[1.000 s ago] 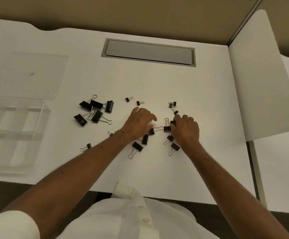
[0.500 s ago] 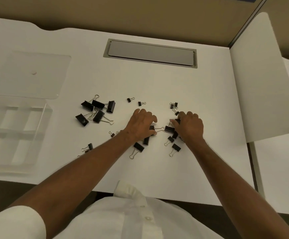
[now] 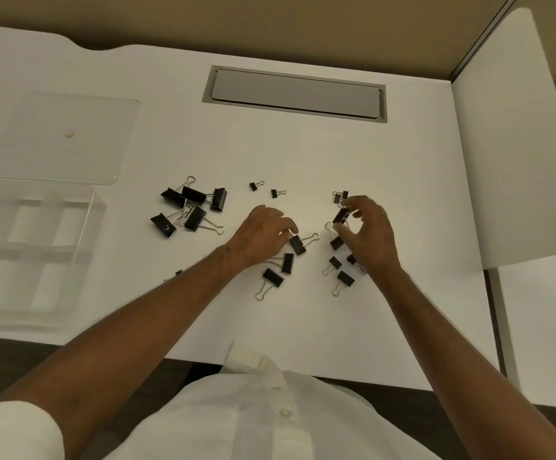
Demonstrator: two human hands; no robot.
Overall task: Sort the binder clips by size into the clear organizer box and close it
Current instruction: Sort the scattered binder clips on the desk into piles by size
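the right hand (image 3: 367, 232) pinched one binder clip (image 3: 340, 215) just above the white table (image 3: 303, 154) at mid frame. the left hand (image 3: 261, 235) lay with bent fingers, maybe touching another clip (image 3: 298, 244). five big clips (image 3: 192, 207) sat left of it. the clear organizer box (image 3: 34, 250) stood open at the left edge, with bare table behind the clips.

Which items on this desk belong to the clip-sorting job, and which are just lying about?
Part of the job:
- large binder clips, heaped at left
- medium clips by the left hand
- medium clip pinched in the right hand
- small clips
- clear organizer box, open
- its lid, lying flat

Just there:
- grey cable hatch
- white side panel
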